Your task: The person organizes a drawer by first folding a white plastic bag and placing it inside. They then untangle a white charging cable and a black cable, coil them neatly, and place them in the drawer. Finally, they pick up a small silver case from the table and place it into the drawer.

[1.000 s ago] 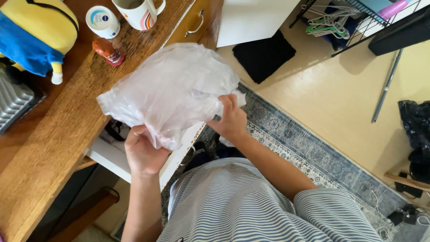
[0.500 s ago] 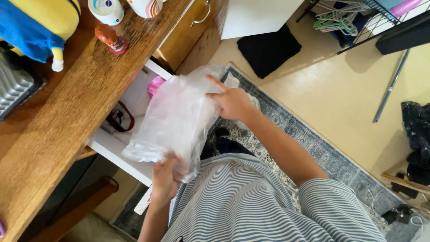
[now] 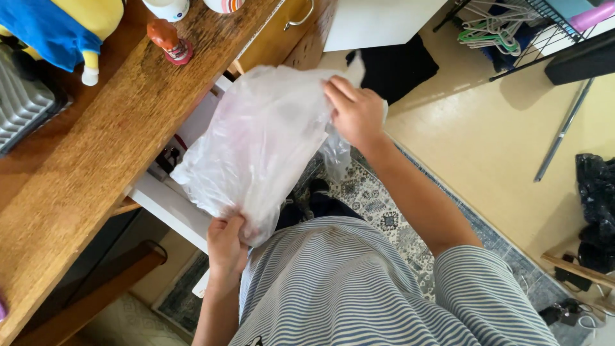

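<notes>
I hold a clear, crinkled plastic bag [image 3: 256, 144] stretched out between both hands, over the open white drawer [image 3: 168, 208] of a wooden desk [image 3: 96, 141]. My left hand [image 3: 225, 242] pinches the bag's lower end close to my striped shirt. My right hand [image 3: 355, 114] grips its upper end, farther from me. Something pinkish shows faintly through the plastic; I cannot tell whether it lies inside the bag or in the drawer behind.
On the desk stand a yellow and blue plush toy [image 3: 61, 32], a small red figurine [image 3: 168, 41] and two cups at the top edge. A patterned rug [image 3: 378, 205] covers the floor below me. Hangers [image 3: 496, 29] and dark clothes lie to the right.
The bag has come off the desk top and now hangs stretched over the open drawer. My left hand dropped to its lower end; my right hand rose to its upper end.
</notes>
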